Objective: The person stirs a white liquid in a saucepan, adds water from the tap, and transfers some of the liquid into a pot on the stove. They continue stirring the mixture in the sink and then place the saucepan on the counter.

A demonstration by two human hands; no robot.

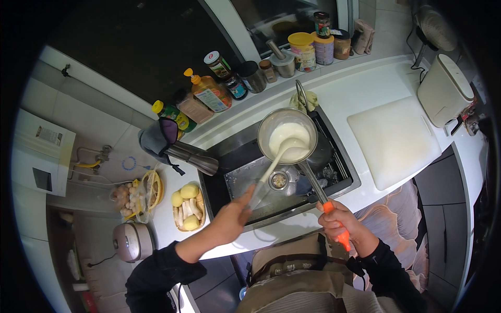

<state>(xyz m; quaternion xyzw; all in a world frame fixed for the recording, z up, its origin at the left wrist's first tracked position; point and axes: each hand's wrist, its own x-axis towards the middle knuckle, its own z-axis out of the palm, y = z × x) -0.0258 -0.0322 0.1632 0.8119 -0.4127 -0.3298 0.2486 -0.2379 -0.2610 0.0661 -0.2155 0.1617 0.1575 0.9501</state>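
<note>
My right hand point(338, 223) is closed around the orange handle of a metal saucepan point(312, 178), held over the sink point(250, 187). Thick white liquid point(287, 133) lies in the pan. My left hand point(235, 217) grips the handle of a pale ladle point(273, 166), whose bowl rests in the liquid. Beneath the pan, the sink drain point(278, 180) holds small pale scraps. Left of the sink, a small basket point(203, 207) carries peeled potatoes point(189, 191) and pale, thick-stemmed pieces that look like mushrooms point(187, 209).
A white cutting board point(393, 143) lies right of the sink. Jars and bottles, among them an orange pump bottle point(213, 94), line the window ledge. The faucet point(188, 156), partly covered by a cloth point(156, 137), stands at the sink's left. A rice cooker point(133, 241) is at far left.
</note>
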